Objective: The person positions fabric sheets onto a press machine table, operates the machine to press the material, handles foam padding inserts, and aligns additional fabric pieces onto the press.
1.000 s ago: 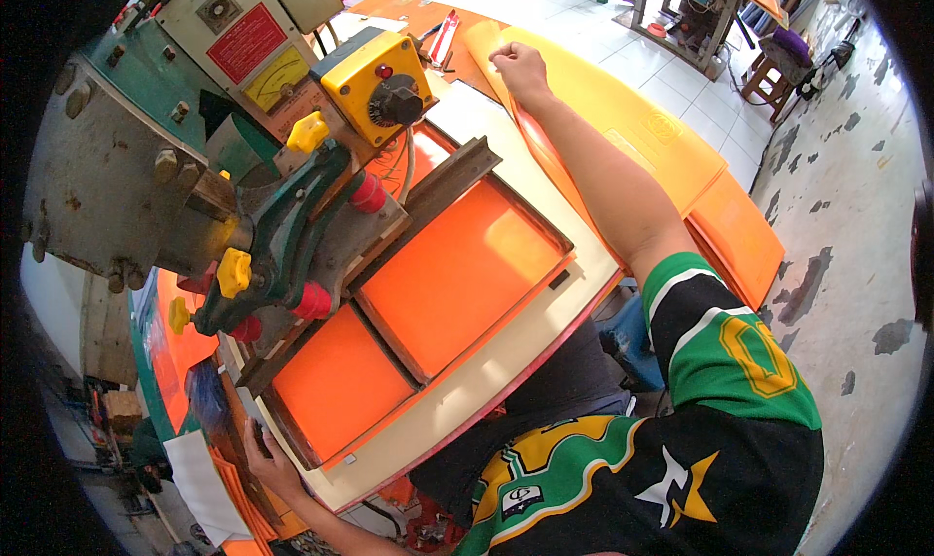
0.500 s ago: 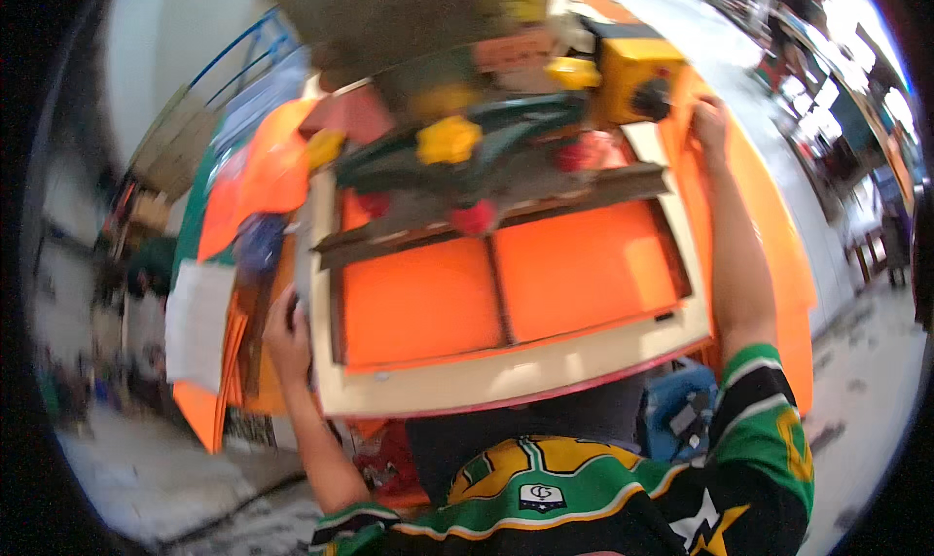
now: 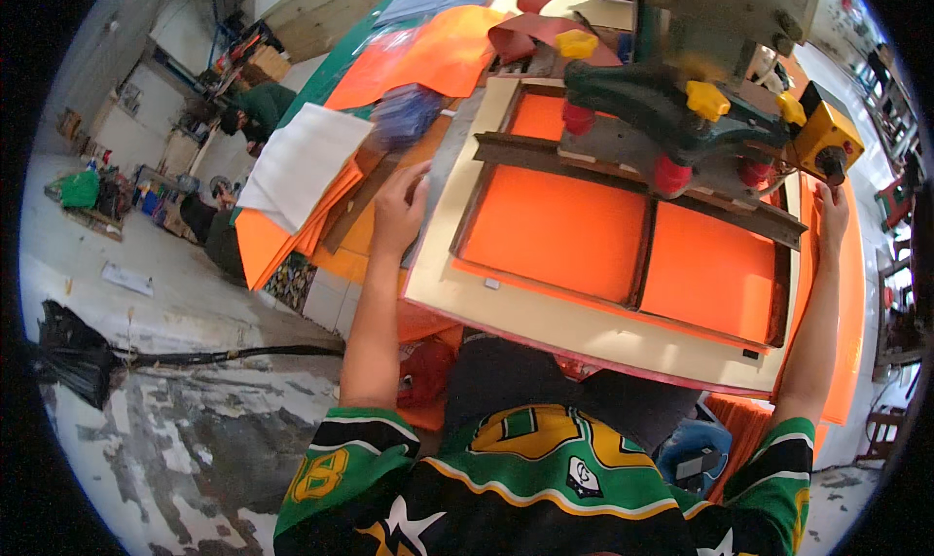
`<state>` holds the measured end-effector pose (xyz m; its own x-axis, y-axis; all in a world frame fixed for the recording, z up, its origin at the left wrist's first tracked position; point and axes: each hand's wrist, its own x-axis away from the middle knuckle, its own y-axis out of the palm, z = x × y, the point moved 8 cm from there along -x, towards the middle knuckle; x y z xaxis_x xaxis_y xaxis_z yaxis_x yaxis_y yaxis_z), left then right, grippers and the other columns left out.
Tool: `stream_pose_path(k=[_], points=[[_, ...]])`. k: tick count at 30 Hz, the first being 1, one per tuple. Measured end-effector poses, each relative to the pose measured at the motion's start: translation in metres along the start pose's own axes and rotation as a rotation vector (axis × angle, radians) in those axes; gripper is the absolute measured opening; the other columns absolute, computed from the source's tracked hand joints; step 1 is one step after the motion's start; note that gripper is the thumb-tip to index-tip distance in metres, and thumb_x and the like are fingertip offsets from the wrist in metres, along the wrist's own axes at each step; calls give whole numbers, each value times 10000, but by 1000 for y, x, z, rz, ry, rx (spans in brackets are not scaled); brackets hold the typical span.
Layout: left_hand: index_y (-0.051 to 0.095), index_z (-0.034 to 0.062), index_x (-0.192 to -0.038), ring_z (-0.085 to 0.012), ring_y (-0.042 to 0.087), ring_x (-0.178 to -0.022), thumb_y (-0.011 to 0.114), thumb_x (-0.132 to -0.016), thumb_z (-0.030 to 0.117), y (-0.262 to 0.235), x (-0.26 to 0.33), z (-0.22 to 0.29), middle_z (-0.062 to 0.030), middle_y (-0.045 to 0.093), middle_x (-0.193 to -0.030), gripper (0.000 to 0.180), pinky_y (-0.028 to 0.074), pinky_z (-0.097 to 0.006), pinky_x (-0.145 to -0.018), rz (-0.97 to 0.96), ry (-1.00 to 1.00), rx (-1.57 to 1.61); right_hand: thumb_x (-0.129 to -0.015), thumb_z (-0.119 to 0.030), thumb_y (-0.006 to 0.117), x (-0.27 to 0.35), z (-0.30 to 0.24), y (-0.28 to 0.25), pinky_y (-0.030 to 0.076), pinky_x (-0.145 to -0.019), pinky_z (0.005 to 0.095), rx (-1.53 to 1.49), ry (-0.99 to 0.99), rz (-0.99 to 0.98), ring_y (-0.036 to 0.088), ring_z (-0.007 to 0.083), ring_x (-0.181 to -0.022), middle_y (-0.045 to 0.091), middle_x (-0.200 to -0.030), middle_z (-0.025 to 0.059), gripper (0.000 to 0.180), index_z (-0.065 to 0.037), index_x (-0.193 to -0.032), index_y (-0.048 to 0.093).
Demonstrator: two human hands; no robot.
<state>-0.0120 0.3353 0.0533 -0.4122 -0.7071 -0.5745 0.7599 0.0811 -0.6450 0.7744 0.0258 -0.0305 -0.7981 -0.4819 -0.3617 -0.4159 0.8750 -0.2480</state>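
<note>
A cream board (image 3: 545,313) carries a dark metal frame (image 3: 642,264) with two orange sheets in it, a left sheet (image 3: 555,230) and a right sheet (image 3: 710,274). Over its far side hangs a green press machine (image 3: 681,99) with yellow and red knobs and a yellow switch box (image 3: 827,138). My left hand (image 3: 399,211) rests with bent fingers on the board's left edge, beside a stack of orange sheets (image 3: 292,235). My right hand (image 3: 833,215) lies flat at the board's right edge, just under the switch box, on an orange sheet (image 3: 846,293).
White sheets (image 3: 302,162) lie on the orange stack at the left. More orange material (image 3: 428,50) is piled at the back. A person in green (image 3: 248,118) crouches far left. A black hose (image 3: 195,357) runs across the stained concrete floor. A blue object (image 3: 696,454) sits under the board.
The view has swung left and steadied. My left hand has moved up from the board's near left corner to its left edge. My right hand stays by the yellow switch box.
</note>
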Motion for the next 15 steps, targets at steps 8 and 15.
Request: stream_pose_path(k=[8, 15], points=[[639, -22, -1140, -225, 679, -953, 571, -945, 89, -16, 3, -35, -139, 701, -1053, 234, 534, -318, -839, 201, -157, 289, -962, -191, 586, -2, 6, 2, 419, -602, 209, -37, -20, -15, 538, 74, -709, 631, -915, 39, 214, 4, -1047, 613], [508, 9, -1237, -232, 643, -1032, 560, -985, 351, -31, 31, -86, -138, 651, -1093, 428, 511, -304, -872, 414, -782, 1161, -973, -198, 573, -7, 9, -1, 472, -696, 237, 21, -76, -33, 583, 104, -807, 644, -968, 60, 232, 5, -1076, 614]])
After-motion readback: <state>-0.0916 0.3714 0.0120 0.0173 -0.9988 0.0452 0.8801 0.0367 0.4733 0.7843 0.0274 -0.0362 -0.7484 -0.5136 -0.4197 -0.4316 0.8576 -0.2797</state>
